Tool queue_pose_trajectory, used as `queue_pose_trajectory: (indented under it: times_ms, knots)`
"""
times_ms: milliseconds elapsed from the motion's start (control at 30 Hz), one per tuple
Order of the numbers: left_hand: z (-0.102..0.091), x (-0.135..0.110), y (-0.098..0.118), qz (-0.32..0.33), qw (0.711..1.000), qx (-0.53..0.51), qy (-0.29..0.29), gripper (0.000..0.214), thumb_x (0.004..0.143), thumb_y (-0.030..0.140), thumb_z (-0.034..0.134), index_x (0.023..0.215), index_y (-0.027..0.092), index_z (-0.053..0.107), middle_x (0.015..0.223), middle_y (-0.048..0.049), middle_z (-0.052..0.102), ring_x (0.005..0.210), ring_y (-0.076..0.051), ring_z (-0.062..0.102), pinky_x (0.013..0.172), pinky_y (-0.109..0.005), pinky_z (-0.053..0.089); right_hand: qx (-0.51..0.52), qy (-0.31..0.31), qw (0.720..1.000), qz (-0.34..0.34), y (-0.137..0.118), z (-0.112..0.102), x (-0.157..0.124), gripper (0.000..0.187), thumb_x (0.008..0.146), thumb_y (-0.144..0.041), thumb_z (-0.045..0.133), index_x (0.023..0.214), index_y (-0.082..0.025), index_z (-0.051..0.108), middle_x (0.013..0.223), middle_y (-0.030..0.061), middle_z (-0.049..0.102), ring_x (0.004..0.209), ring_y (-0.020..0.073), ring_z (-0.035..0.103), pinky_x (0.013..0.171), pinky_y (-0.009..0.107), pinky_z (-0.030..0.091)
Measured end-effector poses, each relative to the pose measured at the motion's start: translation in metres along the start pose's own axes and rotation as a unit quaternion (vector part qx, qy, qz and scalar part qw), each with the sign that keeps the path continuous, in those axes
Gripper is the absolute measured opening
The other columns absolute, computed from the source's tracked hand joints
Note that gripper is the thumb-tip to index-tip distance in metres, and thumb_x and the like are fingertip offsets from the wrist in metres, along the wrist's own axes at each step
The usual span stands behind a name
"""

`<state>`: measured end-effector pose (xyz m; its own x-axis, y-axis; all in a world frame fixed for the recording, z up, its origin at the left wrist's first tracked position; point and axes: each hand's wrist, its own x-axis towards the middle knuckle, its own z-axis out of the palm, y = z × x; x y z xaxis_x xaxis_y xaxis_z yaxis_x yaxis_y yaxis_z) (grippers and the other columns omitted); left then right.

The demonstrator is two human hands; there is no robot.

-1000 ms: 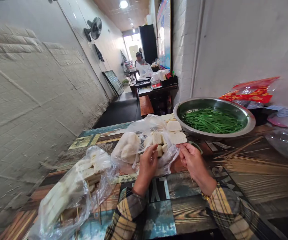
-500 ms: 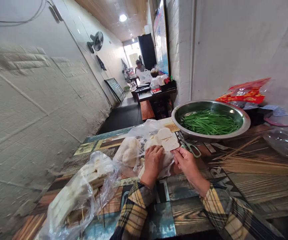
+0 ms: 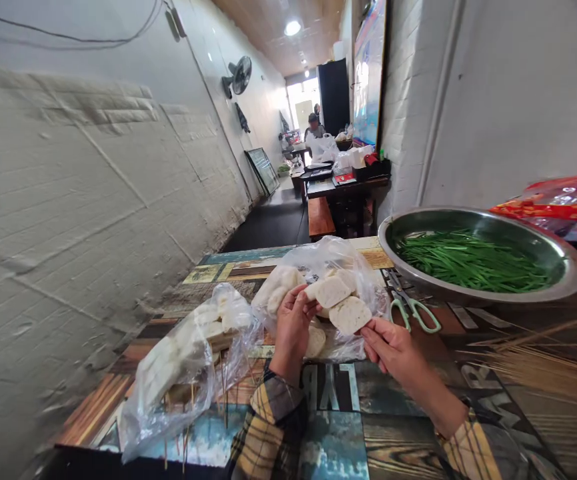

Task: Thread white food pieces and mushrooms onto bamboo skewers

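Observation:
My right hand (image 3: 393,350) pinches the lower right edge of a flat, white food slice (image 3: 351,315) with a rounded outline. My left hand (image 3: 291,328) is closed, thumb and fingers on the left edge of more white slices (image 3: 332,293) that overlap behind it. Both hands are above an opened clear plastic bag (image 3: 338,250) with more white pieces in it; one slice (image 3: 315,341) lies low in it, between the hands. Scissors (image 3: 413,310) with pale green handles lie just beyond my right hand. The exact kind of food cannot be made out.
Left, another clear bag (image 3: 161,370) holds white slices, with thin wooden sticks (image 3: 186,447) poking out. A metal basin (image 3: 575,267) of green chives stands at the right, by loose skewers (image 3: 548,367) and a red packet (image 3: 568,200). A person (image 3: 314,127) sits far back.
My view has swung left. My left hand has come off the pile and now grips slices by their edge. The slice in my right hand has tilted and moved lower, nearer me.

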<state>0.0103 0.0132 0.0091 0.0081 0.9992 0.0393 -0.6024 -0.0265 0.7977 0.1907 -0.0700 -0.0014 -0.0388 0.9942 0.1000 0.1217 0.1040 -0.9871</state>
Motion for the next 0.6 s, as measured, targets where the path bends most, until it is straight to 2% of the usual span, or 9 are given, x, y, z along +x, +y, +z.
queue_pose_trajectory:
  times_ms: [100,267,367,600]
  knots:
    - [-0.001,0.002,0.006,-0.005,0.999,-0.05,0.021,0.04,0.07,0.027,0.08,0.106,0.019,0.067,0.094,-0.0041,0.074,0.077,-0.014,0.068,0.07,-0.025,0.052,-0.066,-0.035,0.997,-0.001,0.006,0.002,-0.002,0.04,0.092,-0.051,0.046,0.068,-0.02,0.053,0.048,-0.0058,0.049,0.035,0.0065,0.038,0.039,0.021,0.029]
    - [-0.004,0.001,0.012,-0.014,0.997,-0.073,0.018,0.037,0.066,0.023,0.083,0.099,0.017,0.067,0.09,-0.0046,0.075,0.075,-0.016,0.071,0.071,-0.026,0.053,-0.144,-0.045,0.988,-0.015,0.01,0.004,-0.003,0.042,0.093,-0.048,0.044,0.062,-0.021,0.05,0.047,-0.0053,0.048,0.037,0.0075,0.041,0.041,0.021,0.031]
    - [-0.003,-0.002,0.013,-0.022,0.997,-0.068,0.023,0.037,0.065,0.024,0.084,0.096,0.015,0.067,0.086,-0.0048,0.075,0.071,-0.016,0.07,0.067,-0.026,0.053,-0.16,-0.042,0.986,-0.01,0.01,0.004,-0.004,0.041,0.093,-0.049,0.044,0.064,-0.021,0.051,0.048,-0.0052,0.049,0.037,0.0077,0.041,0.041,0.021,0.031]
    - [-0.001,-0.004,0.011,-0.014,0.996,-0.085,0.03,0.036,0.064,0.026,0.083,0.094,0.015,0.067,0.087,-0.0047,0.074,0.073,-0.016,0.07,0.069,-0.027,0.052,-0.184,-0.042,0.982,-0.008,0.015,0.004,-0.004,0.042,0.094,-0.049,0.042,0.064,-0.021,0.05,0.046,-0.0058,0.048,0.035,0.008,0.042,0.042,0.021,0.032]
